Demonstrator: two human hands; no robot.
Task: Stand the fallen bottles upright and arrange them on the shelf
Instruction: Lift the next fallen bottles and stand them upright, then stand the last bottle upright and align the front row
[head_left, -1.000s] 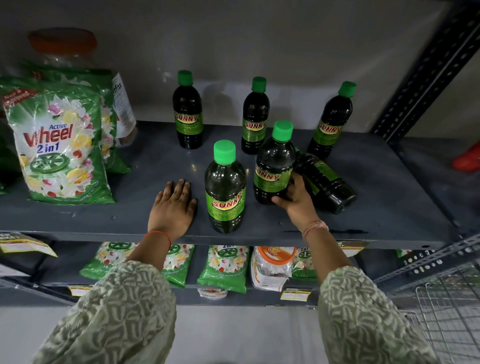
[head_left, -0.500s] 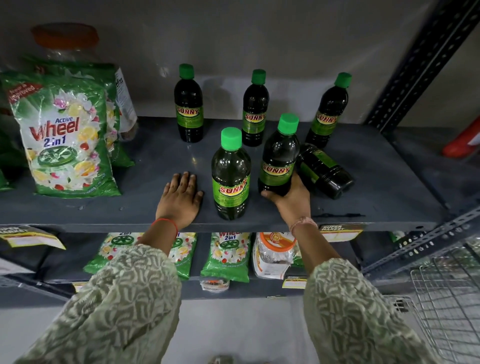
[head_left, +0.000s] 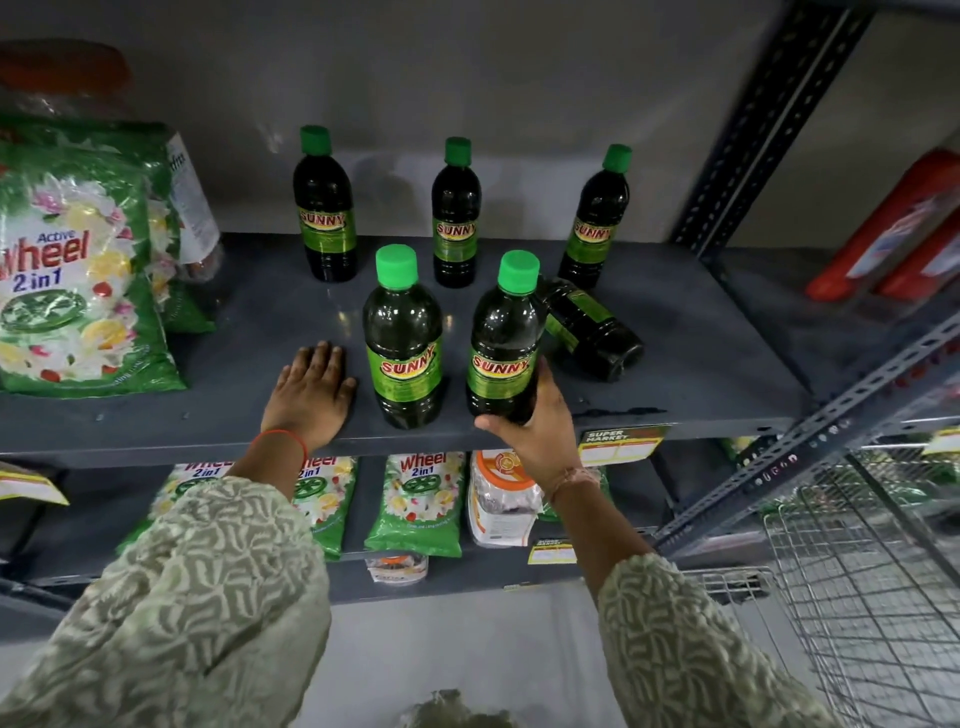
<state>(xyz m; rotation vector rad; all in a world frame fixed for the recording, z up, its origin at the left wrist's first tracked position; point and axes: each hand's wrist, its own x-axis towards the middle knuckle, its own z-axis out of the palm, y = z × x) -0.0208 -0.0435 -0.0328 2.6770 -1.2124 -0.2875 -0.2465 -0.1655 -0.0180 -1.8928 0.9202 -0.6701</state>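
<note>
**Five bottles standing, one lying on its side on the grey shelf**

A person in patterned green-and-cream sleeves is standing at a grey metal shelf (head_left: 701, 374), both arms reaching forward. The right hand (head_left: 540, 436) is wrapping around the base of an upright bottle (head_left: 504, 338) at the front right, thumb curling across the front near the shelf edge and fingers going around the far side, so the hand is gripping that bottle low down. The left hand (head_left: 311, 389) is lying flat, palm down with fingers stretched out and holding nothing, on the shelf just beside another upright bottle (head_left: 404, 338) at the front centre; an orange band is showing at that wrist.

Behind these two, three more dark bottles with green caps and "SUNNY" labels are standing in a row near the back wall: one at the left (head_left: 324, 208), one in the middle (head_left: 455, 218) and one at the right (head_left: 597, 223). A sixth, fallen bottle (head_left: 592, 327) is lying on its side just behind and to the right of the gripped one, its base pointing toward the front right; its cap end is hidden behind the gripped bottle.

At the left end of the shelf, green "Active Wheel 2 in 1" detergent packs (head_left: 72, 280) are leaning upright. More packs (head_left: 415, 499) are showing on the shelf below, and a wire basket (head_left: 872, 597) is sitting at the lower right.
</note>
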